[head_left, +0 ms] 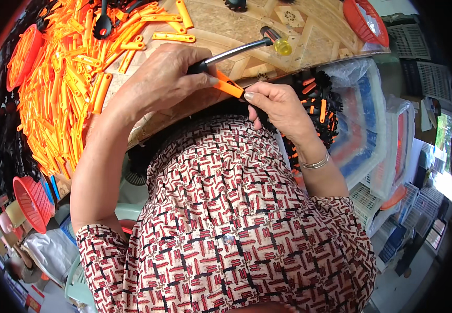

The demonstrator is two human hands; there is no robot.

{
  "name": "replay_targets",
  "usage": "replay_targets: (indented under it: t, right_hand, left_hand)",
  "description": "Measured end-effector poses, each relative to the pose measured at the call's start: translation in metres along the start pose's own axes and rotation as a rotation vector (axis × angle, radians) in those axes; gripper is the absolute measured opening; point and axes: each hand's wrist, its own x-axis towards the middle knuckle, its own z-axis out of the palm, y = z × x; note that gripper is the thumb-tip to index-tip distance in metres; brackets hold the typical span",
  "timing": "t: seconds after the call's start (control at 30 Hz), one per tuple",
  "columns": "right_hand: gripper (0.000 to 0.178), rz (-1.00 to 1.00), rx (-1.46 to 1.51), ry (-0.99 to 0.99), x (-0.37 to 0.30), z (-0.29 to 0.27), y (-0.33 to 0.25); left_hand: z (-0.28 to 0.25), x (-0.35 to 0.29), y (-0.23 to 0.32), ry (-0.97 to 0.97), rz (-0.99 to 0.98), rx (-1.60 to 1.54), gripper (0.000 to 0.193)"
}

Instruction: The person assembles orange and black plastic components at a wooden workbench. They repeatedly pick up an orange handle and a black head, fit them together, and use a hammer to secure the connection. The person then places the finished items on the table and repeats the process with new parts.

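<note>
Left: my left hand (166, 81), fingers closed round a hammer (236, 51) and an orange piece (228, 86) together. Judgement: sharing one grip, the hammer might tip onto my right fingers. Centre: piece spans both hands at the table's near edge; a loose pinch could drop it. Right: my right hand (280, 107), fingertips narrow on its dark end. Surface: wood-patterned table (314, 28), orange heap (61, 99) left, red basket (360, 26) far right. Room: pale crates (369, 206) at right.
</note>
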Motion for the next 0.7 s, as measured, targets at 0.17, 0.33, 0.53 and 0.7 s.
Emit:
replay_targets:
  t: [0.17, 0.33, 0.53, 0.7]
  right_hand:
    - [0.021, -0.016, -0.026, -0.013, 0.001, -0.002, 0.001]
    - [0.022, -0.014, -0.038, -0.029, 0.001, -0.001, -0.002]
    - [0.029, 0.015, -0.087, -0.079, 0.003, -0.003, -0.005]
    - [0.044, 0.143, -0.034, -0.172, 0.006, 0.0, -0.012]
  left_hand:
    - [0.002, 0.009, -0.003, 0.028, -0.038, 0.029, 0.02]
    - [0.006, 0.011, -0.011, 0.038, -0.011, 0.003, 0.02]
    - [0.007, 0.013, 0.002, 0.057, 0.084, 0.235, 0.022]
    - [0.011, 0.015, 0.003, 0.15, 0.157, 0.369, 0.025]
